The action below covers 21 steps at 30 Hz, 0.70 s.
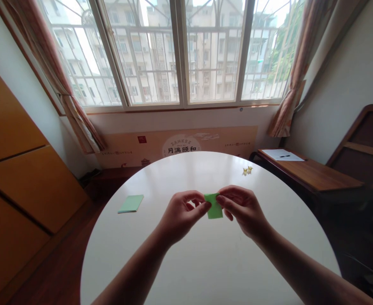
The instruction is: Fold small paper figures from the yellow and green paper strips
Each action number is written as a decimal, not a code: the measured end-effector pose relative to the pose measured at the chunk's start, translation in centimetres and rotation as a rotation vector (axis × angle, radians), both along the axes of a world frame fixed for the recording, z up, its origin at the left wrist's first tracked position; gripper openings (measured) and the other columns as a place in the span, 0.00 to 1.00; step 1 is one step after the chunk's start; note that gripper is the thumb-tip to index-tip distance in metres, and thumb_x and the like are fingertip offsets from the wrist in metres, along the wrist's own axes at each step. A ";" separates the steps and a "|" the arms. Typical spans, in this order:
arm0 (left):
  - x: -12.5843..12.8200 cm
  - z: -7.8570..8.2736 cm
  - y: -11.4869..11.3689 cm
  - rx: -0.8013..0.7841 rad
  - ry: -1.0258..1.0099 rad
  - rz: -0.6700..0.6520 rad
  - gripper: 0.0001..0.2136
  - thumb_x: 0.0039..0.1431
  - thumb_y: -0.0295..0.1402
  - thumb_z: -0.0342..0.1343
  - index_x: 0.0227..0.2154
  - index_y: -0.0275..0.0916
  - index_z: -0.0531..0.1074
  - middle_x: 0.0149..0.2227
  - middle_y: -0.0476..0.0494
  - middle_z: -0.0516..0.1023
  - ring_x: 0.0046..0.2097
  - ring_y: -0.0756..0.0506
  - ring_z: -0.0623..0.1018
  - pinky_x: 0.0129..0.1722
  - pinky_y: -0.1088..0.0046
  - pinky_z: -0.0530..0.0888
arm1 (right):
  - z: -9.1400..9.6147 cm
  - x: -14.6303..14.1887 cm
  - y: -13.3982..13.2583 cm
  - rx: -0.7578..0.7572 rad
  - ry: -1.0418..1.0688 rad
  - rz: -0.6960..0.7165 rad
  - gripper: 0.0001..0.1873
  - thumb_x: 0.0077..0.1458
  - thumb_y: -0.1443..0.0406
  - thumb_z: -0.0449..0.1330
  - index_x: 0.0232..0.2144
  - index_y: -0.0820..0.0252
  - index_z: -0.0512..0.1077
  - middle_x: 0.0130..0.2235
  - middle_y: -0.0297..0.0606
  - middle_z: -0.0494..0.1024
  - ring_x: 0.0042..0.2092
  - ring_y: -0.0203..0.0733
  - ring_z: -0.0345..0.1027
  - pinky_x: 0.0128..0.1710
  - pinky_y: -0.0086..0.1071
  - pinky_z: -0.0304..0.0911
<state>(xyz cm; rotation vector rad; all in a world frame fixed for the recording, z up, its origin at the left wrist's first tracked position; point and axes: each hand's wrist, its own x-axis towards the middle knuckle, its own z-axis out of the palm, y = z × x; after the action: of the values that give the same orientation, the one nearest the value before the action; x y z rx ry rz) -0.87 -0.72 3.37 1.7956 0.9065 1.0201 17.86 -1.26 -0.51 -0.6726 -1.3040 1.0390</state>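
Between my two hands is a small piece of green paper (215,209), held up over the white table. My left hand (186,212) pinches its upper left edge between thumb and fingers. At the upper right corner, my right hand (242,207) pinches it the same way. The paper's lower part hangs free between the hands. Whether it is folded into layers I cannot tell. A stack of pale green paper (131,203) lies on the table to the left of my hands.
The round white table (193,271) spreads beneath my arms. Small yellowish ornaments (247,170) stand near its far right edge. Beyond that edge, a wooden bench (320,173) holds a white sheet (282,155) and a dark pen (285,156). A window (212,55) fills the back wall.
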 end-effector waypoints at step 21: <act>0.2 0.1 -0.5 -0.058 -0.079 0.082 0.13 0.56 0.40 0.62 0.29 0.32 0.80 0.20 0.49 0.72 0.20 0.54 0.67 0.18 0.81 0.66 | 0.3 -0.5 -0.8 -0.131 0.004 0.014 0.13 0.53 0.56 0.69 0.30 0.61 0.80 0.22 0.33 0.75 0.17 0.28 0.55 0.13 0.24 0.47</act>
<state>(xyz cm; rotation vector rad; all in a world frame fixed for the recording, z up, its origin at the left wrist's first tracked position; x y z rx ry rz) -0.68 -1.18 3.45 1.6705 0.9579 1.0973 17.34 -2.03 -0.23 -0.7606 -1.2468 1.1437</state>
